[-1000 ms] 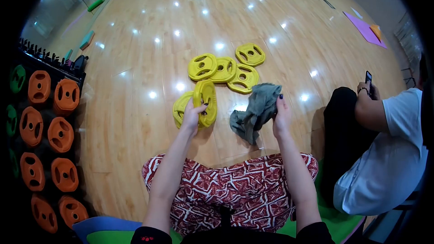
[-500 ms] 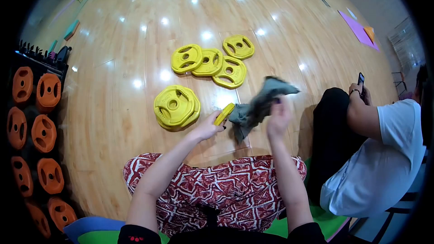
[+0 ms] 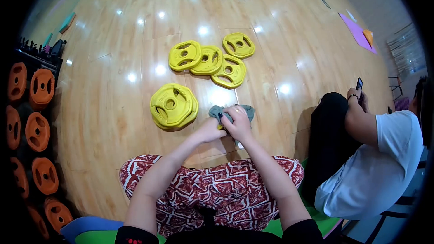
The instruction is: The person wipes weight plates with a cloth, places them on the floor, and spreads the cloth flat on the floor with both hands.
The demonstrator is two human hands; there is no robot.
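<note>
My left hand [image 3: 208, 130] is closed on a yellow weight plate [image 3: 220, 127], held on edge above the floor. Only a sliver of that plate shows between my hands. Over it, my right hand [image 3: 238, 123] presses a grey-green cloth [image 3: 215, 110], gripping the fabric with bent fingers. Just left of my hands lies a stack of yellow weight plates [image 3: 165, 117]. Farther out, several more yellow plates [image 3: 205, 60] lie on the floor, some overlapping; one yellow plate [image 3: 238, 45] rests at their upper right.
Orange weight plates [image 3: 37, 131] hang on a rack at the left. To my right sits a person in a white shirt [image 3: 366, 176] holding a phone [image 3: 359, 84]. A purple mat [image 3: 357, 34] lies at the far right of the wooden floor [image 3: 113, 131].
My right hand has come down and left, bringing the cloth from the air onto the plate. My left hand still holds the plate, now mostly covered.
</note>
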